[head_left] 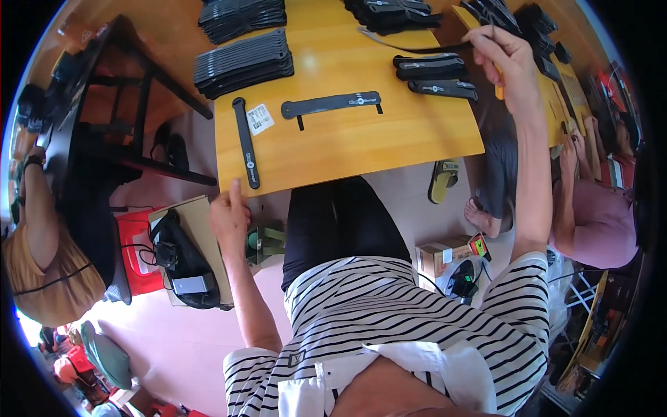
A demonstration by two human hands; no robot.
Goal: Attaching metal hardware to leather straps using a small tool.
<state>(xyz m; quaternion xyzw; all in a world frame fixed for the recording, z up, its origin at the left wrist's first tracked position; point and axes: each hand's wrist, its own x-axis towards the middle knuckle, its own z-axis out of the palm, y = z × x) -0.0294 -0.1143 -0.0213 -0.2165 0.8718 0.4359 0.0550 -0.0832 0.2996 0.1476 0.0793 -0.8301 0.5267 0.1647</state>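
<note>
Strap (417, 51), black, one end pinched in the grip of the right hand (506, 66), the rest trailing left above the far right of the counter (333, 153). At the near left corner, left hand (229, 215), grip state impossible to tell; just beside, lengthwise strap (246, 139). Centrally, crosswise strap (326, 105); behind, strap stacks (243, 64).

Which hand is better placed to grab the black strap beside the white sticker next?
Probably the left hand: it's at the near-left corner of the table, close to the black strap's near end. The right hand is off to the right, holding a thin dark strip.
</note>
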